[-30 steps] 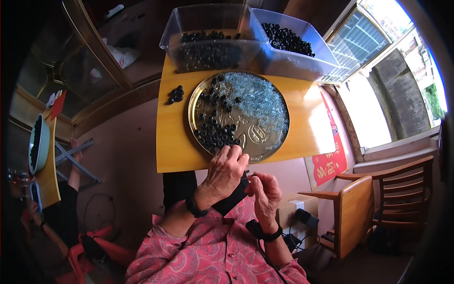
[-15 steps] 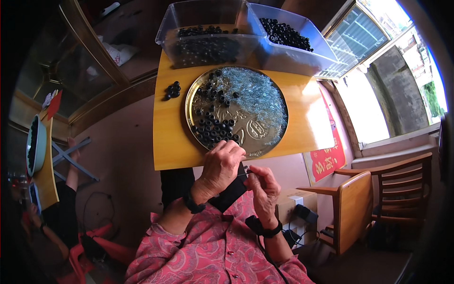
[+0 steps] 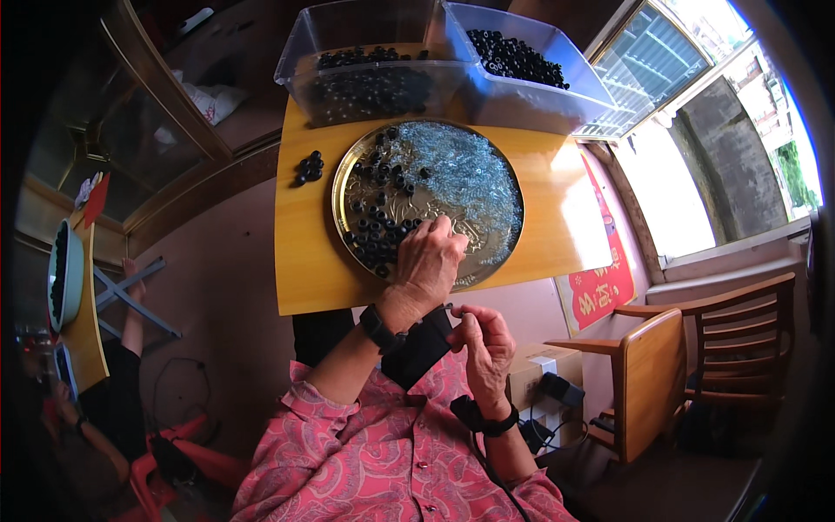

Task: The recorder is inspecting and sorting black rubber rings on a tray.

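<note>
A round gold-coloured tray (image 3: 341,187) holds small black ring-shaped parts (image 3: 374,235) on its left side. Across its upper right spreads a heap of tiny clear bluish pieces (image 3: 470,170). My left hand (image 3: 426,265) is over the tray's lower middle, beside the black parts, its fingers bent and bunched downward; what the fingertips hold, if anything, is hidden. Just off the table's front edge, above my lap, my right hand (image 3: 485,348) pinches a small dark piece (image 3: 451,308), too small to make out fully.
Two clear plastic bins (image 3: 557,109) with more black parts stand at the table's back. A small cluster of black parts (image 3: 309,167) lies on the yellow table (image 3: 300,270), left of the tray. A wooden chair (image 3: 652,383) and cardboard box (image 3: 526,370) stand right. Another person's arm (image 3: 100,444) shows far left.
My left hand has moved away from my right hand, forward and slightly right over the tray. My right hand stays in nearly the same place, still pinching.
</note>
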`<act>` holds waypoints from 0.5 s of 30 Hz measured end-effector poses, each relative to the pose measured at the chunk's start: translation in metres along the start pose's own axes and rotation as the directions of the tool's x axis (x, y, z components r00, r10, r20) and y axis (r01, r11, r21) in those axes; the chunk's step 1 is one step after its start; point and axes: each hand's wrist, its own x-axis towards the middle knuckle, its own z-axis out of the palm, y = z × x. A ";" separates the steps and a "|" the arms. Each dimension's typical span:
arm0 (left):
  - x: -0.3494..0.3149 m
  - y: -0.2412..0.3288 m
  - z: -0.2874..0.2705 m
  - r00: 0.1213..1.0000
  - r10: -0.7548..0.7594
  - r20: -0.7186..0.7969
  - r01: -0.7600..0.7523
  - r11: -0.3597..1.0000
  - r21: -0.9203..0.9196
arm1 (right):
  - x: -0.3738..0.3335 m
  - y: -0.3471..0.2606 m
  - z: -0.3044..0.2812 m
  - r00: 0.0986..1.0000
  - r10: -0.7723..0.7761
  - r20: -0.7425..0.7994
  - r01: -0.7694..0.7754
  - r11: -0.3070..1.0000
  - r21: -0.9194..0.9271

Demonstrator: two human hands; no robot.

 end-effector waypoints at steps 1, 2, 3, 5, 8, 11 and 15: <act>0.001 -0.002 0.002 1.000 -0.008 0.012 0.008 1.000 -0.020 | 0.000 0.001 0.000 1.000 0.001 -0.003 -0.001 1.000 0.001; 0.002 -0.003 0.003 1.000 -0.016 0.023 0.016 0.999 -0.039 | 0.000 0.001 -0.001 1.000 0.003 0.002 -0.003 1.000 -0.004; 0.002 -0.004 0.003 1.000 -0.015 0.025 0.016 0.999 -0.039 | 0.000 0.001 -0.001 1.000 0.006 0.007 -0.006 1.000 -0.009; 0.003 -0.005 0.004 0.999 -0.020 0.033 0.020 1.000 -0.011 | 0.001 0.002 -0.001 1.000 0.006 0.008 -0.006 1.000 -0.008; 0.000 -0.005 0.003 0.998 -0.038 -0.052 0.033 0.995 -0.096 | 0.003 0.001 -0.001 1.000 -0.008 0.002 0.008 1.000 0.011; -0.005 -0.005 -0.009 0.989 -0.137 0.056 0.145 0.819 -0.555 | 0.006 -0.001 -0.004 1.000 -0.024 -0.015 0.025 0.999 0.028; -0.018 -0.003 -0.035 0.846 -0.194 0.496 0.532 0.361 -0.766 | 0.012 -0.007 -0.002 0.999 -0.047 -0.026 0.047 0.999 0.005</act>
